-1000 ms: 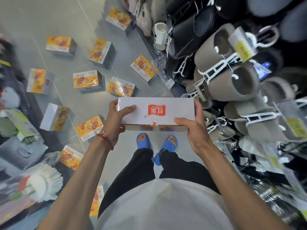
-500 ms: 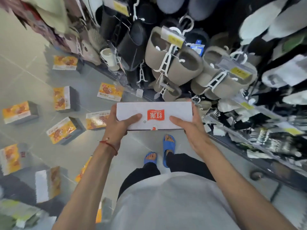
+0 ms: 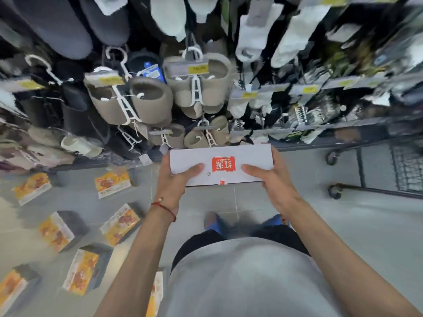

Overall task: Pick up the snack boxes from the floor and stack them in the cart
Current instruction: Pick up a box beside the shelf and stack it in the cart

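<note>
Wire cart (image 3: 407, 170) sitting far right, two wheels (image 3: 334, 191) showing. Seven orange-printed snack boxes (image 3: 56, 232) lying scattered on grey floor (image 3: 343, 225), left. Left hand (image 3: 174, 184) and right hand (image 3: 274, 186) holding one flat white cardboard box (image 3: 240, 154) mid-air, fingers (image 3: 194, 168) wrapping its ends, apart from cart.

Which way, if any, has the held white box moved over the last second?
Yes. The white box has swung rightward: the beige slippers, earlier to its right, now hang straight behind it, and the cart shows on its right.
</note>
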A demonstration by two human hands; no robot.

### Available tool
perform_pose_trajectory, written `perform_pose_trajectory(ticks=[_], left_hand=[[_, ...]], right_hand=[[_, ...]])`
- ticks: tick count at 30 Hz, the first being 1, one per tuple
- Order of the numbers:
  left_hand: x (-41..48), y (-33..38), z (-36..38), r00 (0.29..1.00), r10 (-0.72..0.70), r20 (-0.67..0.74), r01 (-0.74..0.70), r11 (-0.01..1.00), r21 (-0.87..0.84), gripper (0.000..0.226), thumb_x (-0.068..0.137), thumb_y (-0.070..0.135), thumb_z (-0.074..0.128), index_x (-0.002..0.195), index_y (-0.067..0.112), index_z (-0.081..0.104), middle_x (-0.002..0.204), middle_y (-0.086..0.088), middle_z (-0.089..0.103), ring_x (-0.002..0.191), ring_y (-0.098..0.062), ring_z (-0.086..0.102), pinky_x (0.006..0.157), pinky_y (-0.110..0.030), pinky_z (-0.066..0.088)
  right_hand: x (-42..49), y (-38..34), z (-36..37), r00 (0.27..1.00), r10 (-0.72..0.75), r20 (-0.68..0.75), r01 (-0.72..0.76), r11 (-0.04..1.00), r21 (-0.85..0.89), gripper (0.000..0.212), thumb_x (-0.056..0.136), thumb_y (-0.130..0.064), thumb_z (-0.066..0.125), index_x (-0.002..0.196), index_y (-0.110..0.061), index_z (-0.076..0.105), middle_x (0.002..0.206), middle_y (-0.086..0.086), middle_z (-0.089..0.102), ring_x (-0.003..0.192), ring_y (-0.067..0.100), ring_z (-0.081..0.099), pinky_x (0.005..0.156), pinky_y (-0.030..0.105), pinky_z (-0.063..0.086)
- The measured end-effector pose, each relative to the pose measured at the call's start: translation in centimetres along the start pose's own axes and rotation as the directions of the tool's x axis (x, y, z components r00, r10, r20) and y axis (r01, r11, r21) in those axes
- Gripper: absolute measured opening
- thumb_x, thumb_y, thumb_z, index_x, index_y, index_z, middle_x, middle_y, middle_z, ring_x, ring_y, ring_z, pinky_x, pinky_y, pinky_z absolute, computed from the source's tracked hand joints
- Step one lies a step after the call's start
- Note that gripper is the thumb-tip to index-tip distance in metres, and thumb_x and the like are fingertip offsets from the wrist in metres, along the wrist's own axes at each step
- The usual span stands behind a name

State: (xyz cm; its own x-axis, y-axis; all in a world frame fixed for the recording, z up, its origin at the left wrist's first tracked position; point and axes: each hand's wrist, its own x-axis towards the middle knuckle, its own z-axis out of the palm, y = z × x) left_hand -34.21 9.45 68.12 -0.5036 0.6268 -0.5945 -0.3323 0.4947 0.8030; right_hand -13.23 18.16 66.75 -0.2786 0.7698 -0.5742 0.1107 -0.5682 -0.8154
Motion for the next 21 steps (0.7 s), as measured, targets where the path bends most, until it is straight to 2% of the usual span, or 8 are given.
perform_pose_trajectory(ticks=[2, 7, 10, 13, 14, 19, 21], left_hand=[[0.0, 0.3, 3.4, 0.998, 0.002, 0.068, -0.006, 0.999, 0.054, 0.059, 0.079, 0.014, 0.084, 0.128, 0.026, 0.055, 0.112, 0.010, 0.071, 0.095, -0.010, 0.066, 0.067, -0.029, 0.044], [-1.2, 0.7, 13.9, 0.978, -0.001, 0.207, -0.040, 0.980, 0.194, 0.047, 0.077, 0.017, 0.085, 0.111, 0.034, 0.058, 0.107, 0.011, 0.073, 0.094, -0.014, 0.066, 0.071, -0.033, 0.042], [-2.9, 0.1, 20.7, 0.961, -0.027, 0.275, -0.046, 0.966, 0.255, 0.059, 0.071, 0.024, 0.088, 0.120, 0.031, 0.057, 0.113, 0.003, 0.075, 0.096, -0.018, 0.067, 0.070, -0.034, 0.040], [-4.8, -0.5, 27.5, 0.942, -0.029, 0.335, -0.082, 0.947, 0.312, 0.067, 0.062, 0.033, 0.085, 0.122, 0.029, 0.057, 0.112, 0.002, 0.075, 0.091, -0.017, 0.068, 0.072, -0.036, 0.040], [-5.4, -0.7, 29.8, 0.935, -0.034, 0.354, -0.089, 0.942, 0.325, 0.069, 0.061, 0.034, 0.085, 0.123, 0.028, 0.056, 0.112, 0.001, 0.075, 0.090, -0.017, 0.068, 0.072, -0.036, 0.040], [-7.0, -1.7, 40.4, 0.882, -0.061, 0.467, -0.138, 0.914, 0.381, 0.067, 0.066, 0.030, 0.087, 0.126, 0.030, 0.057, 0.116, 0.001, 0.074, 0.095, -0.018, 0.068, 0.068, -0.031, 0.041], [-7.2, -2.0, 44.3, 0.859, -0.071, 0.507, -0.159, 0.904, 0.396, 0.071, 0.064, 0.033, 0.085, 0.128, 0.031, 0.055, 0.118, 0.000, 0.074, 0.096, -0.018, 0.068, 0.067, -0.031, 0.040]], right_hand=[[-0.7, 0.2, -3.2, 0.998, -0.013, -0.064, 0.017, 0.998, 0.054, 0.064, 0.080, -0.006, 0.084, 0.133, -0.029, 0.056, 0.123, -0.008, 0.073, 0.113, 0.007, 0.068, 0.077, 0.018, 0.048], [-2.8, 0.3, -12.7, 0.975, -0.002, -0.222, 0.046, 0.980, 0.196, 0.053, 0.082, -0.007, 0.083, 0.120, -0.032, 0.057, 0.116, -0.011, 0.075, 0.102, 0.001, 0.070, 0.076, 0.019, 0.047], [-4.0, 0.8, -19.3, 0.956, 0.010, -0.292, 0.063, 0.969, 0.239, 0.064, 0.075, -0.014, 0.088, 0.128, -0.030, 0.056, 0.122, -0.006, 0.074, 0.114, 0.013, 0.069, 0.085, 0.025, 0.051], [-5.2, 0.9, -25.7, 0.924, 0.019, -0.382, 0.094, 0.957, 0.274, 0.074, 0.066, -0.023, 0.087, 0.132, -0.025, 0.053, 0.122, -0.003, 0.074, 0.112, 0.014, 0.070, 0.073, 0.016, 0.051], [-5.6, 0.9, -27.7, 0.914, 0.015, -0.405, 0.107, 0.955, 0.278, 0.074, 0.066, -0.025, 0.086, 0.133, -0.025, 0.053, 0.122, -0.003, 0.074, 0.112, 0.015, 0.070, 0.074, 0.017, 0.050], [-6.7, 1.3, -37.0, 0.865, 0.028, -0.502, 0.166, 0.927, 0.337, 0.081, 0.065, -0.026, 0.089, 0.137, -0.024, 0.051, 0.126, -0.002, 0.072, 0.117, 0.017, 0.069, 0.101, 0.037, 0.054], [-6.8, 1.3, -40.3, 0.839, 0.027, -0.543, 0.191, 0.920, 0.342, 0.082, 0.066, -0.027, 0.090, 0.138, -0.023, 0.051, 0.127, -0.001, 0.071, 0.118, 0.019, 0.068, 0.107, 0.046, 0.052]])
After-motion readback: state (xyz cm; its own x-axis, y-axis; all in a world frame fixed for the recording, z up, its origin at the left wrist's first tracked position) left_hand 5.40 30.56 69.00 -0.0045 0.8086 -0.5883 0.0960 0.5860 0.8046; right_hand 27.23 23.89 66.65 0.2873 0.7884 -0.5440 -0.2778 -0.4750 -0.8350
